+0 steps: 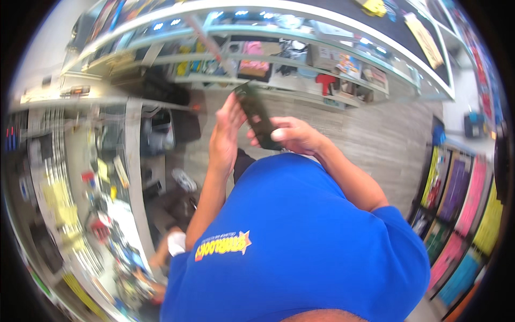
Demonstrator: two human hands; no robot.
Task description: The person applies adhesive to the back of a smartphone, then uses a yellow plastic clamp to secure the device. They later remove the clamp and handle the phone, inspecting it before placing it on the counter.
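Note:
A dark, flat phone (256,115) with a small reddish mark on its face is held slantwise in front of my chest. My right hand (296,135) grips its lower end, thumb over the face and fingers on the far side. Along the upper left edge lies my left hand (227,124), its fingertips against the phone and partly hidden behind it. Slight blur hides finer detail on the phone.
Ahead stands a glass display counter (322,37) with boxed goods on its shelves. At left, a cluttered workbench (120,225) holds tools and loose parts. A rack of colourful packages (466,198) is at right. Behind the bench, another person's arm (161,252) shows near my left elbow.

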